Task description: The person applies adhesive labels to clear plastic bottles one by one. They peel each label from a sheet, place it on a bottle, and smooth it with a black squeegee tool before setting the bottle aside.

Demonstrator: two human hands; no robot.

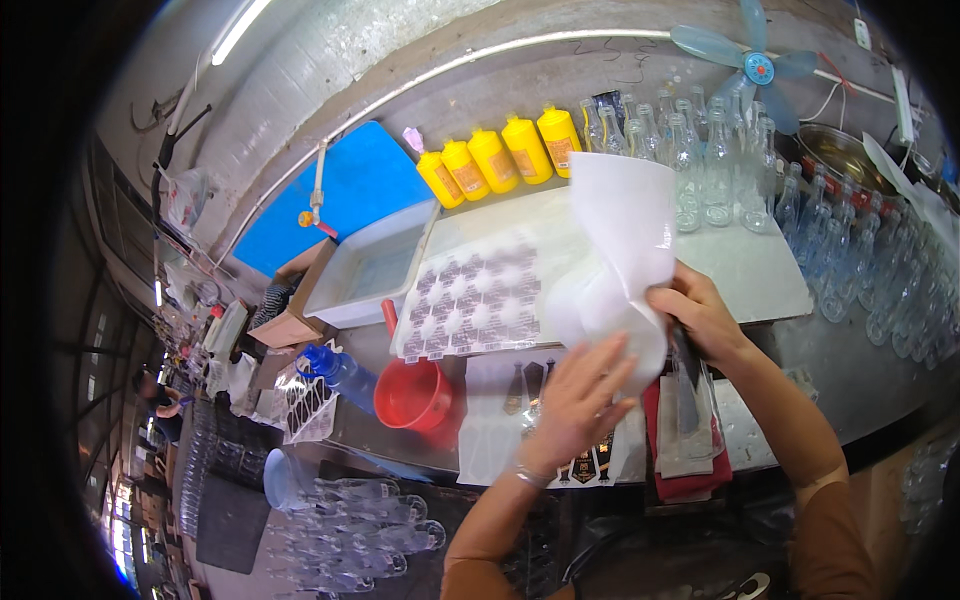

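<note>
Both hands work on a big white sheet (625, 215) of backing paper, curled & lifted above the bench. R hand (700, 315) pinches the sheet's right edge, fingers closed on it, thumb side facing the sheet. L hand (580, 395) is spread fairly wide, fingers splayed, palm pressed flat vs the lower bulging part of the sheet; no real grasp, just contact. Sheet stands roughly upright, top edge bending back toward the bottles.

Under/left of the sheet: a flat sticker sheet (470, 300) w/ rows of dark labels on the white board (760, 270). Nearer the body, more label sheets (530, 400) w/ black-gold shapes, and a dark red cloth (690, 485) w/ papers on top, just below R hand.

Left: red bowl (412, 395), blue-capped bottle (340, 370) lying beside it, white plastic tub (370, 265), blue board (340, 195). Back row: five yellow squeeze bottles (495, 155), then many clear glass bottles (720, 160) running on along the right. Blue fan (750, 60) on the wall. More clear bottles (350, 520) lie low on the left
</note>
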